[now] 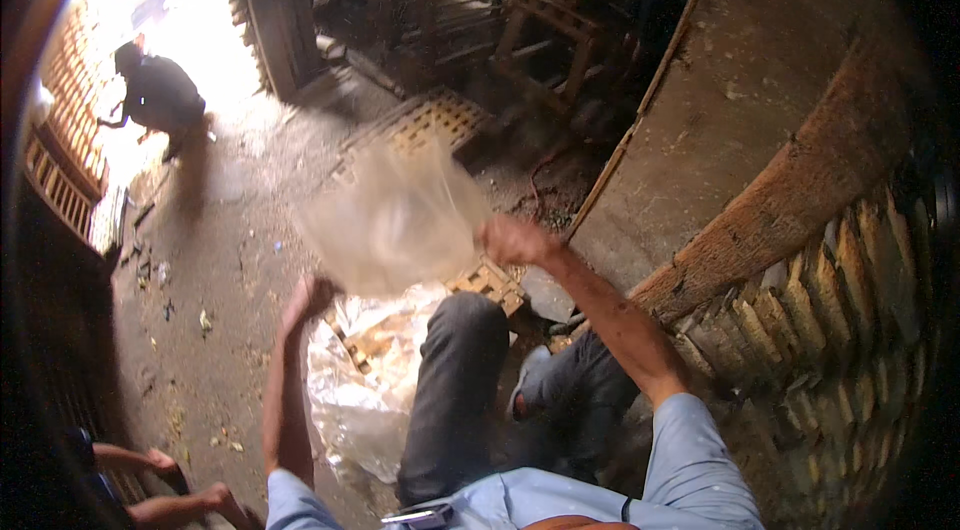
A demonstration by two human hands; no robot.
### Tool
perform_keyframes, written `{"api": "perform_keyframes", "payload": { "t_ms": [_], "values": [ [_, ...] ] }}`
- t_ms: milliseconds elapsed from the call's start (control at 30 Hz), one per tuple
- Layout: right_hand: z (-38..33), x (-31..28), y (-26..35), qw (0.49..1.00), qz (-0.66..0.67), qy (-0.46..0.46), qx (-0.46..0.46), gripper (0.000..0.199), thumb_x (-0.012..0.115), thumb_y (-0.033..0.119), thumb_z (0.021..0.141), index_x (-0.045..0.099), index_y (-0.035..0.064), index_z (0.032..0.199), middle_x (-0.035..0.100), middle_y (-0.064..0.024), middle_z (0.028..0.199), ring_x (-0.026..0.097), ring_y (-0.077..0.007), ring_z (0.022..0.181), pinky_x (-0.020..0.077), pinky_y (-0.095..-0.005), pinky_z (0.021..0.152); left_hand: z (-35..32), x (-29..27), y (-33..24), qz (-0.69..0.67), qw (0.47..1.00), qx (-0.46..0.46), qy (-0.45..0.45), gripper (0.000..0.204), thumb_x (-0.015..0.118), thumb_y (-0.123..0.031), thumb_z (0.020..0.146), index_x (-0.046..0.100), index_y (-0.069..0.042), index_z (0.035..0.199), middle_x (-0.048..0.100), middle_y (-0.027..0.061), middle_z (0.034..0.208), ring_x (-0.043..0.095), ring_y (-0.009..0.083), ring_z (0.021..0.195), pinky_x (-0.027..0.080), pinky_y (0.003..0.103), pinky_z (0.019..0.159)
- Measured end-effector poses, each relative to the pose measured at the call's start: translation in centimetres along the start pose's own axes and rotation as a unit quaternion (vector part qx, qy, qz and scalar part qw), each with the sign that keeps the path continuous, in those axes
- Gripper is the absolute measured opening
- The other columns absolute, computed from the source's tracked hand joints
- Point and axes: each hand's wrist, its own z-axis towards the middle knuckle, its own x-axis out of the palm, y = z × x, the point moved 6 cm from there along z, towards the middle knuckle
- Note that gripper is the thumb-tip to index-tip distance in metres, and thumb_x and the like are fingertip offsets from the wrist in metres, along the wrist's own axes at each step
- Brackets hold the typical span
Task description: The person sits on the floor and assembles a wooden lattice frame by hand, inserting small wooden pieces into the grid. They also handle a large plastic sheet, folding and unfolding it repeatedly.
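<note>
A clear plastic bag [395, 215], smeared by motion, is spread out in the air in front of my knees. My right hand [520, 242] is closed on its right edge. At its lower left corner my left hand [312, 295] is curled, gripping the plastic; the fingertips are blurred. Underneath, more clear plastic sheeting [360, 420] lies crumpled beside my left leg. Part of a yellowish slatted piece [490, 285] shows between the bag and my knee.
Another person [160, 95] crouches by a bright opening at far left. Someone's bare feet [165, 465] show at lower left. A slatted panel [440, 120] lies on the floor ahead. To the right are a brown board [760, 210] and a stack of rough-edged slabs [820, 320].
</note>
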Motion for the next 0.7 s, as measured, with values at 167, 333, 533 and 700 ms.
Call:
{"api": "perform_keyframes", "payload": {
  "t_ms": [167, 333, 533, 700],
  "values": [
    [-9.2, -4.7, -1.1, 0.365, -0.903, -0.18, 0.138, 0.026, 0.054, 0.021, 0.091, 0.062, -0.0007, 0.102, 0.057, -0.0155, 0.064, 0.059, -0.0318, 0.056, 0.0545, -0.0425, 0.057, -3.1, 2.5, -12.0, -0.45, 0.851, -0.271, 0.01, 0.017, 0.063, -0.014, 0.099, 0.068, 0.002, 0.099, 0.07, 0.0105, 0.077, 0.071, 0.0202, 0.063, 0.062, 0.035, 0.057],
    [-4.7, 3.6, -2.3, 0.397, -0.901, -0.101, 0.143, 0.055, 0.066, 0.046, 0.091, 0.06, 0.007, 0.13, 0.054, -0.0184, 0.141, 0.054, -0.0334, 0.128, 0.0468, -0.0481, 0.106, 5.0, -7.9, -19.9, -0.106, 0.976, -0.123, -0.146, 0.007, 0.065, -0.005, 0.091, 0.069, 0.001, 0.092, 0.073, 0.014, 0.088, 0.072, 0.0222, 0.076, 0.057, 0.032, 0.069],
    [-0.7, 9.6, -3.9, 0.449, -0.854, -0.124, -0.232, 0.072, 0.08, 0.045, 0.082, 0.054, 0.0007, 0.133, 0.063, -0.0251, 0.124, 0.066, -0.0361, 0.111, 0.0551, -0.0452, 0.093, 13.1, -12.1, -35.6, -0.118, 0.984, 0.057, -0.118, 0.018, 0.069, -0.001, 0.084, 0.072, 0.0, 0.101, 0.073, 0.0145, 0.099, 0.072, 0.0301, 0.091, 0.056, 0.037, 0.082],
    [-2.5, 8.3, -1.8, 0.612, -0.739, -0.164, -0.23, 0.026, 0.058, 0.008, 0.096, 0.065, 0.0048, 0.121, 0.073, -0.0148, 0.09, 0.072, -0.0153, 0.075, 0.0582, -0.0308, 0.069, 12.9, -11.2, -36.1, -0.067, 0.958, 0.044, -0.274, 0.057, 0.078, -0.014, 0.081, 0.058, -0.004, 0.134, 0.053, 0.0219, 0.139, 0.052, 0.0391, 0.129, 0.043, 0.046, 0.107]
  ]
}}
